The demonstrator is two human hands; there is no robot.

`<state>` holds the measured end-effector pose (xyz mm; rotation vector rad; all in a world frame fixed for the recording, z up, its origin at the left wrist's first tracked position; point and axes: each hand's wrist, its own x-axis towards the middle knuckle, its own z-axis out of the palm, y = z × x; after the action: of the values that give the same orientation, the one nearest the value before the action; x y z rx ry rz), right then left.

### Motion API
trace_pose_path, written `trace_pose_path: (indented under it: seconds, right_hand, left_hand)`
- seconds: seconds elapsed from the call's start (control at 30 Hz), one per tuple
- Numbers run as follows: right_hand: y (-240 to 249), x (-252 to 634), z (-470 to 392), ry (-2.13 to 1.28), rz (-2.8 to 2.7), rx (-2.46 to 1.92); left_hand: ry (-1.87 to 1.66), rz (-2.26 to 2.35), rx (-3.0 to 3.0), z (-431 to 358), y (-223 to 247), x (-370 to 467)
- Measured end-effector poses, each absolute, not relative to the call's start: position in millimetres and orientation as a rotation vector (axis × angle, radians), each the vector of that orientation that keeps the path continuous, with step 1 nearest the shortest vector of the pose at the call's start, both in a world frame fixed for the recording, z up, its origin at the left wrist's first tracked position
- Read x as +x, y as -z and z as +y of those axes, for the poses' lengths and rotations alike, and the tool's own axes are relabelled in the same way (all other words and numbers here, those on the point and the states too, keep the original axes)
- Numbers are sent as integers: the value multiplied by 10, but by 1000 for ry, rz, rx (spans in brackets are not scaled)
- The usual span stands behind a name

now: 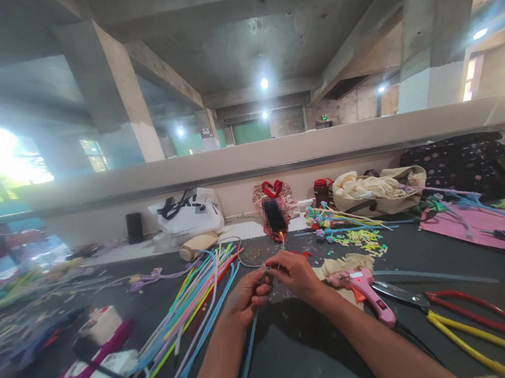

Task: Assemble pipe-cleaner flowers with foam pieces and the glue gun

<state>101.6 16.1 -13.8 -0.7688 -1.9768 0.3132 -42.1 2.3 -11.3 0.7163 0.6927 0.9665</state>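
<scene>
My left hand [249, 291] and my right hand [296, 273] meet over the middle of the dark table, fingertips nearly touching. Both are closed in a pinch on a blue pipe cleaner [251, 357], whose long tail hangs down below my left hand toward the table's near edge. The piece between the fingertips is mostly hidden. Left of my hands lies a bundle of pipe cleaners [196, 303] in several colours. To the right, near my right forearm, are a pink glue gun [369, 294] and scissors [420, 297] with one red and one yellow handle.
Small cut yellow pieces [361, 240] and made-up coloured stems [327, 217] lie behind my right hand. A phone [274, 214] leans on a red-and-white bag at the back. A white bag [192, 213] and a purple power strip [94, 356] are at left, a pink sheet [468, 223] at right.
</scene>
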Motion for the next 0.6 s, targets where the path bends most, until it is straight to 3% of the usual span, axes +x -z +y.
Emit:
trace_pose_path:
  seconds: [0.43,0.6]
  right_hand:
    - [238,1055,198,-96,-2072,-829]
    - [236,1062,198,-156,-2066,-852]
  left_hand:
    - [-999,744,765,66,166,-401]
    - [-1018,787,830,68,171,-391]
